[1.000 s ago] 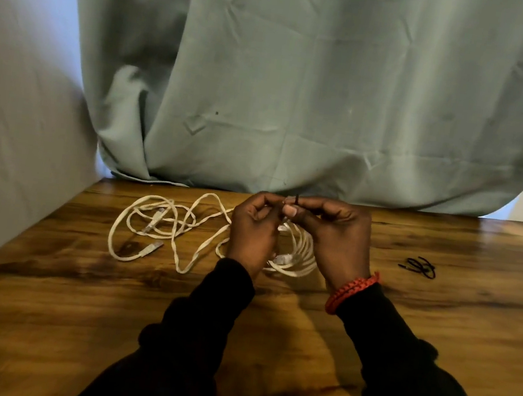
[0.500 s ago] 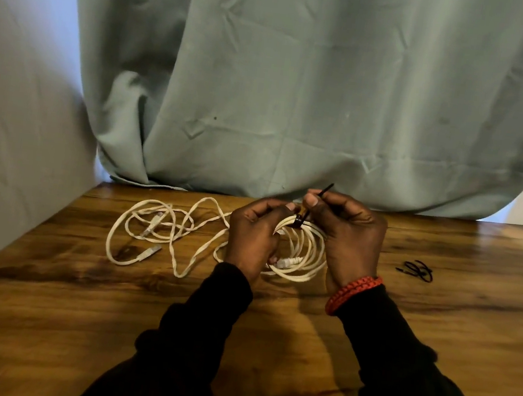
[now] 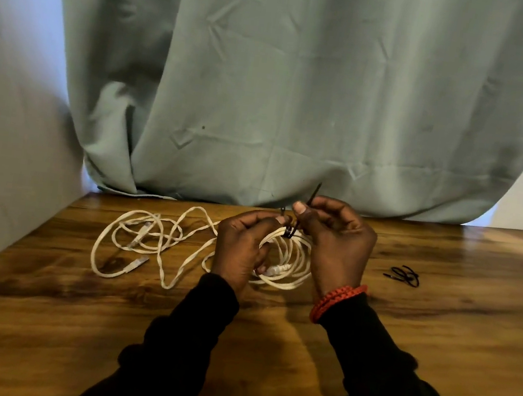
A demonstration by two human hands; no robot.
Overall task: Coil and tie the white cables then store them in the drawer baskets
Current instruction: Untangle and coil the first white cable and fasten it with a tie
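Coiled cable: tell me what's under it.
Under the coiled cable shows wooden table. The left hand and right hand cover parts beneath.

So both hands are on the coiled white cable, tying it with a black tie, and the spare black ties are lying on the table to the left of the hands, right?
Not quite. In the head view the spare black ties lie to the right of the hands, not the left; the loose white cable is on the left. The rest holds: the left hand and right hand are on the coiled white cable, working the black tie.
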